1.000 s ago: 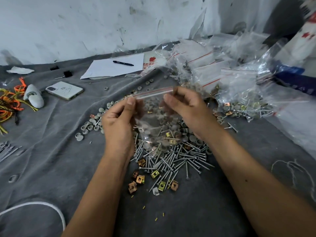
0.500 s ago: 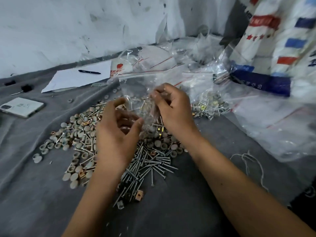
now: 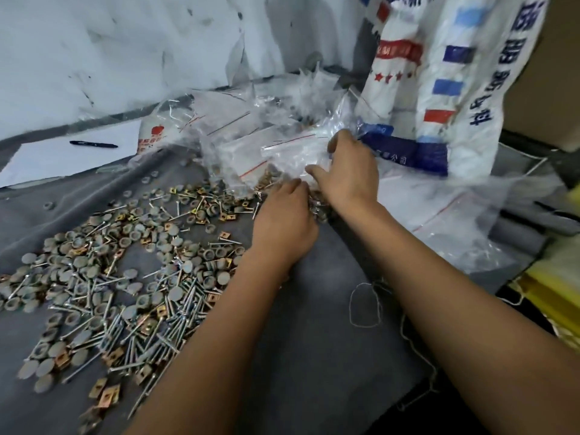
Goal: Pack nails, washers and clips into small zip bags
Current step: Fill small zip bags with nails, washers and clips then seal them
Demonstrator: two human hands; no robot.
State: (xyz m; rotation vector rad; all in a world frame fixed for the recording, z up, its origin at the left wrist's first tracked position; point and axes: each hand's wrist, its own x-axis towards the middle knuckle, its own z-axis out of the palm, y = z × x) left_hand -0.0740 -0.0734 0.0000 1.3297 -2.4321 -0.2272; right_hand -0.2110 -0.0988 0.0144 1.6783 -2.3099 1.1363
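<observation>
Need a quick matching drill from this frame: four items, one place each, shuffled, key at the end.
Things:
1. black pen
2. white woven sack with red and blue print
3. loose white string
4. right hand

Places:
A. standing at the far right
B. on the grey cloth between the forearms
C. on the white paper sheet
D. on the pile of clear zip bags

Pairs: 1-C, 2-A, 3-B, 4-D

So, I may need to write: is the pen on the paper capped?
Cannot tell. The pen lies flat on the paper, too small to show a cap.
</observation>
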